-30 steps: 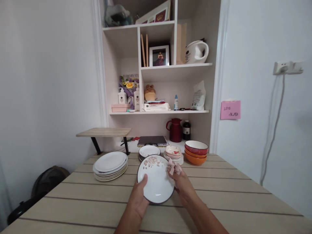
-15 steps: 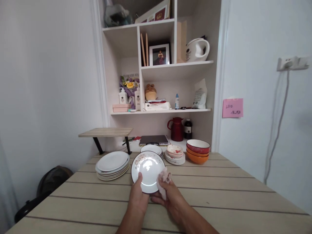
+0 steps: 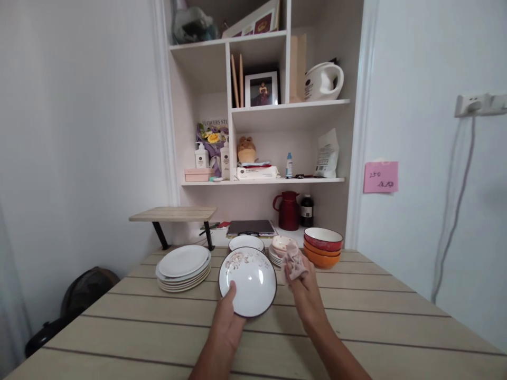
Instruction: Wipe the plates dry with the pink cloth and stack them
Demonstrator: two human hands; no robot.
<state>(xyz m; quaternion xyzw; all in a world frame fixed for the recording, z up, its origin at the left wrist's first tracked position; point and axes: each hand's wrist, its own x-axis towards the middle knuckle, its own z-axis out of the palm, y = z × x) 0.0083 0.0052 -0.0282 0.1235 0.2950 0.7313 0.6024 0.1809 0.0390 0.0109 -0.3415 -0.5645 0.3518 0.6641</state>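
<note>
A white plate (image 3: 253, 285) with a dark rim and brown flowers is tilted toward me above the table. My left hand (image 3: 228, 316) grips its lower left edge, thumb on the face and fingers hidden beneath. My right hand (image 3: 307, 293) is closed around a crumpled pinkish cloth (image 3: 295, 262), apart from the plate on its right. Behind the held plate stand similar dark-rimmed plates (image 3: 246, 243). Small white dishes (image 3: 276, 256) with a patterned bowl (image 3: 280, 241) on top are partly hidden by the cloth.
A stack of white plates (image 3: 184, 262) stands on the left of the slatted table (image 3: 158, 327). Red and orange bowls (image 3: 322, 248) are piled at the back right. Behind are a small raised wooden shelf (image 3: 174, 214), a dark laptop-like slab (image 3: 251, 227) and a red jug (image 3: 288, 211).
My right hand with the cloth has moved up and right, away from the plate's edge. The plate in my left hand has shifted slightly right and turned a little.
</note>
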